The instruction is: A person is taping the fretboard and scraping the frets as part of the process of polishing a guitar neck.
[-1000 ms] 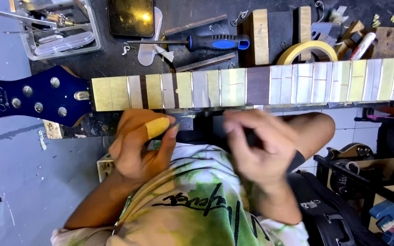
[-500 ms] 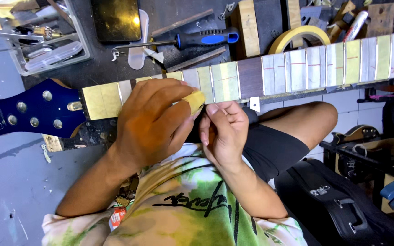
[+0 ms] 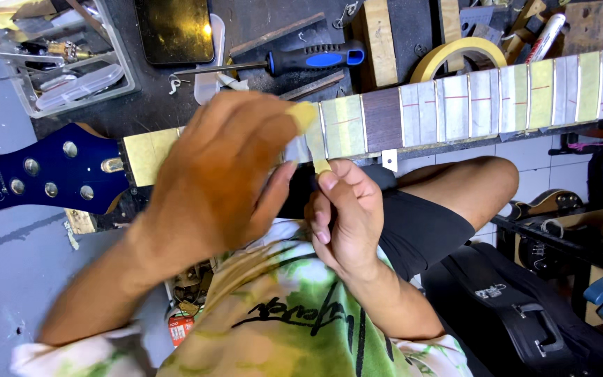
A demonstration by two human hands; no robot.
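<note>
Tape strip pinched at the guitar neck

Held by right hand, fingers shut; neck running sideways just above; left hand spread flat over it.

headstock — deep glossy blue with silver pegs. neck striped in pale yellow-green tape between thin metal frets, one dark brown bare patch, faint red lines on the whiter strips. tape strip pale yellow. tape roll cream-yellow. screwdriver black and blue. shirt — green-yellow tie-dye with black script. shorts black. bench dark grey, floor blue-grey.
</note>
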